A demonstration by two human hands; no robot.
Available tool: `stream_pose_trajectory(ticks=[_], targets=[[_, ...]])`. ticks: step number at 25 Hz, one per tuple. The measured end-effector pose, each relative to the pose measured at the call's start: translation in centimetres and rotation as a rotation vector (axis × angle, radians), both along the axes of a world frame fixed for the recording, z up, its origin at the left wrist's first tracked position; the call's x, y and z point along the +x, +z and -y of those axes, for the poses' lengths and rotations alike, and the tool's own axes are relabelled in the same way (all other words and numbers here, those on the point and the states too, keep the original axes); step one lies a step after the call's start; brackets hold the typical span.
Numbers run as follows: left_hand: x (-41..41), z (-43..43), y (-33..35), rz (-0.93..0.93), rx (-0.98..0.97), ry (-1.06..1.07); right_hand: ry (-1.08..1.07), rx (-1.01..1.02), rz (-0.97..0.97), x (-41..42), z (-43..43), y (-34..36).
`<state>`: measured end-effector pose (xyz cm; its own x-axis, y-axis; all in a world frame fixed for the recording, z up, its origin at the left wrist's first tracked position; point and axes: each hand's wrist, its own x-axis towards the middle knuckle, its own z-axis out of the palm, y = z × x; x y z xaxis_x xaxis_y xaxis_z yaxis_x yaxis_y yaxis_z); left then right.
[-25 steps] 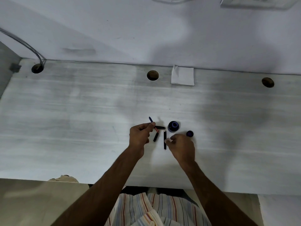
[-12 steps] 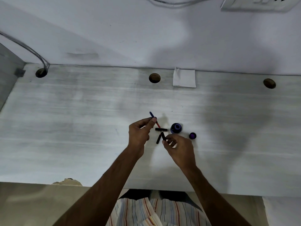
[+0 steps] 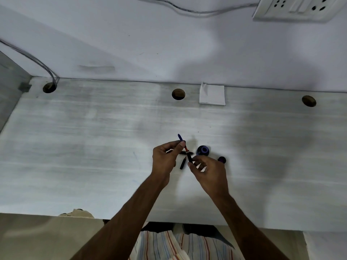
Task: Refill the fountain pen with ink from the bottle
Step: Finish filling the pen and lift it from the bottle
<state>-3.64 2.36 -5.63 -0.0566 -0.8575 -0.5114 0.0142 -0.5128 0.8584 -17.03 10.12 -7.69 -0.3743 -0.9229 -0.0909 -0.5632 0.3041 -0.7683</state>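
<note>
My left hand (image 3: 165,156) pinches the blue-tipped pen section (image 3: 183,143) while my right hand (image 3: 204,170), now lifted off the counter (image 3: 93,147), clamps the black barrel (image 3: 190,158) against it, just left of the open ink bottle (image 3: 202,150), so reassembly looks underway.

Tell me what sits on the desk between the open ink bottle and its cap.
Nothing. In the head view, the strip of desk between the ink bottle and the cap is bare; they stand apart.

Dim, soft shadows across desk (image 3: 93,147); wide-angle bending at edges.
</note>
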Motion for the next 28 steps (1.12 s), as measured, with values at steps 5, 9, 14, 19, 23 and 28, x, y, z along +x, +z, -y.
stream_pose_trajectory(ticks=[5,9,14,19,23,28], targets=[[-0.3,-0.8,0.4,0.019,-0.057,-0.043,0.002,-0.053,0.001,0.2,0.4,0.4],[0.0,-0.9,0.9,0.008,-0.087,-0.078,-0.006,-0.074,0.036,0.1,0.4,0.6],[0.7,-0.5,1.4,-0.021,-0.112,-0.109,-0.052,-0.086,0.088,-0.1,0.5,0.8],[0.3,-0.5,2.1,-0.019,-0.171,-0.135,-0.051,-0.090,0.090,-0.1,0.6,0.6],[0.0,-0.6,1.9,0.023,-0.171,-0.140,-0.038,-0.087,0.070,-0.3,0.6,0.4],[0.3,-0.6,1.6,0.006,-0.180,-0.196,-0.034,-0.103,0.073,-0.6,0.6,0.4]])
